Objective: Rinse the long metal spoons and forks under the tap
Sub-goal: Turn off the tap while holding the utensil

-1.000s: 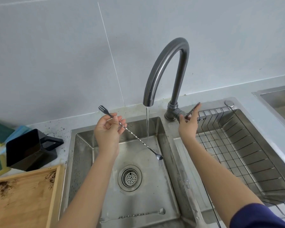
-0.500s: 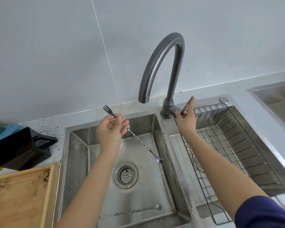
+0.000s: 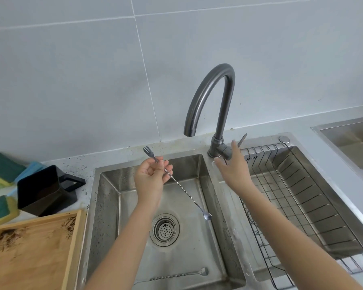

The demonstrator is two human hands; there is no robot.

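One long utensil in hand, one waiting in the basin

Second twisted spoon (image 3: 179, 275) lies on sink (image 3: 107, 206) floor nr front; left hand (image 3: 150, 178) pinches fork-ended spoon (image 3: 182, 190) w/ bowl angled down, prob. to drain; right hand (image 3: 232, 169) spread loosely by tap (image 3: 210, 97) lever, no water visible.

The right hand (image 3: 232, 166) covers the base of the tap lever (image 3: 242, 139), the wooden tray (image 3: 29, 252) and green sponges (image 3: 0, 166) run off the left edge, and the second sink (image 3: 348, 139) is cut off at right.
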